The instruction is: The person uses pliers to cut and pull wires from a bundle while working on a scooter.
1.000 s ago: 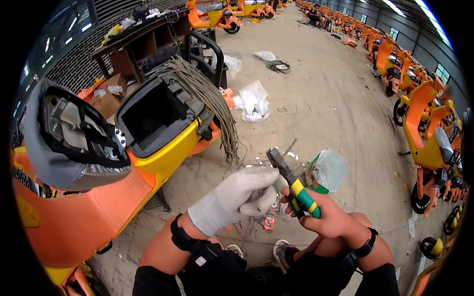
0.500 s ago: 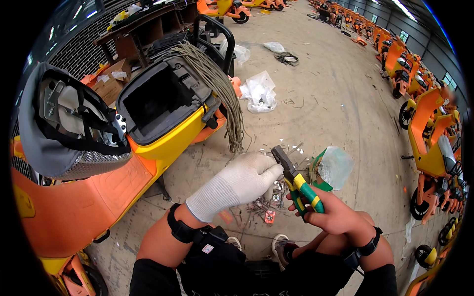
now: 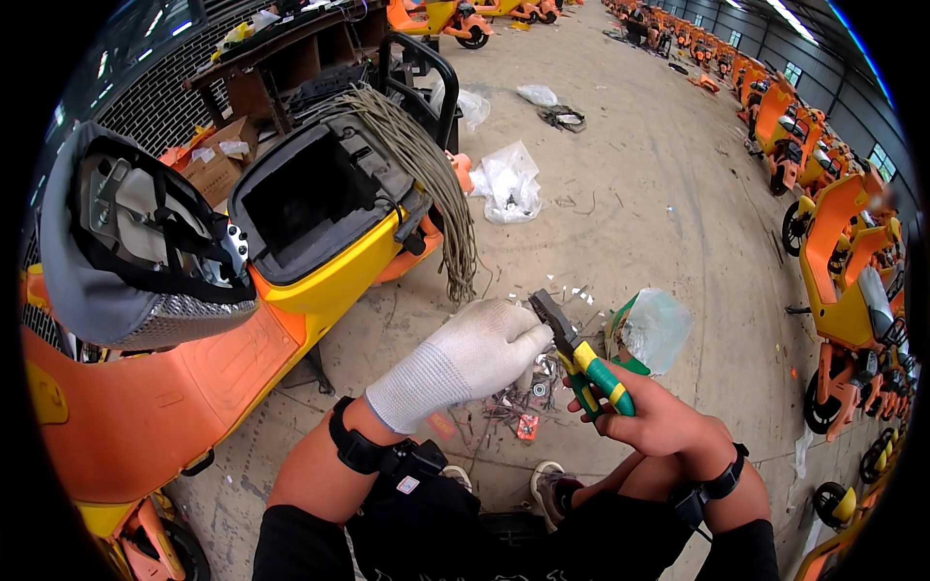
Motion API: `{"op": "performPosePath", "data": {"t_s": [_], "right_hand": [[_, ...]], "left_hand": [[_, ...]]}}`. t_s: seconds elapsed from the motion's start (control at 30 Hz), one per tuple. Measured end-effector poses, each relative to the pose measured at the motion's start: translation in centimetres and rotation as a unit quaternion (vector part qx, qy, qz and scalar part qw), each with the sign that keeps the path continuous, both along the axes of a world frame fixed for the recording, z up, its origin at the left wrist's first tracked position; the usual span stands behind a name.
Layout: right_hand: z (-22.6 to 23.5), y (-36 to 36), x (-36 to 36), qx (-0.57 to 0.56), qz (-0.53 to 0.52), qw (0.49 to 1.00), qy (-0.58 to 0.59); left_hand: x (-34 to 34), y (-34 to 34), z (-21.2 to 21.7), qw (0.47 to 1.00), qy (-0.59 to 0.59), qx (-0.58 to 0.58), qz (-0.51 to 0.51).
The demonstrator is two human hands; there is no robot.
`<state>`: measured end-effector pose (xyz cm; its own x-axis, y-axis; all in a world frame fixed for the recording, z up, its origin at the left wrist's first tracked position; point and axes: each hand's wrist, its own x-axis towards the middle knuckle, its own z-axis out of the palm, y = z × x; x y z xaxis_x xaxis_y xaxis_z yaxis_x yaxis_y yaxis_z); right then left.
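My left hand (image 3: 484,351), in a white knit glove, is closed in a pinch beside the jaws of the pliers. Whatever its fingertips hold is too small or too hidden to make out. My bare right hand (image 3: 651,412) grips the pliers (image 3: 584,358) by their green and yellow handles, with the dark jaws pointing up and to the left. Below both hands, scattered small metal parts (image 3: 504,407) lie on the floor, among them a round bearing (image 3: 540,390) and a small red packet (image 3: 527,427). A clear plastic bag with green edging (image 3: 657,329) stands just beyond the pliers.
At left stands a yellow and orange scooter (image 3: 358,254) with its grey seat (image 3: 145,290) tipped up and its storage box uncovered. A bundle of cable (image 3: 426,174) hangs over its rear. Behind are a workbench (image 3: 281,58) and a white bag (image 3: 509,184). Scooters (image 3: 843,290) line the right side.
Both hands stay nearly in place. The pliers' head has shifted very slightly, and the pinched left fingers remain close to the jaws.
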<state>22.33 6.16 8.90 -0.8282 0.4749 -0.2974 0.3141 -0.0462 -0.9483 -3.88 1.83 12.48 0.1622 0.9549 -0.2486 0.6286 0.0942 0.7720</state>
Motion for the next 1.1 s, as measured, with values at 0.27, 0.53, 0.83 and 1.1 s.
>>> {"op": "performPosePath", "data": {"t_s": [0.27,0.53,0.83,1.1], "right_hand": [[1.1,-0.3,-0.2,0.091,-0.048,0.994,-0.048],[-0.7,-0.6,0.1,0.283,-0.077,0.955,-0.031],[-0.4,-1.0,0.0,0.321,-0.063,0.945,-0.023],[-1.0,-1.0,-0.4,0.225,-0.044,0.973,0.0]], "left_hand": [[-0.2,0.2,-2.2,0.922,-0.358,-0.12,0.088],[0.6,0.1,-2.9,0.837,-0.509,-0.146,0.137],[0.5,-0.2,-2.8,0.883,-0.448,-0.097,0.104],[1.5,-0.5,-1.4,0.939,-0.298,-0.018,0.174]]}}
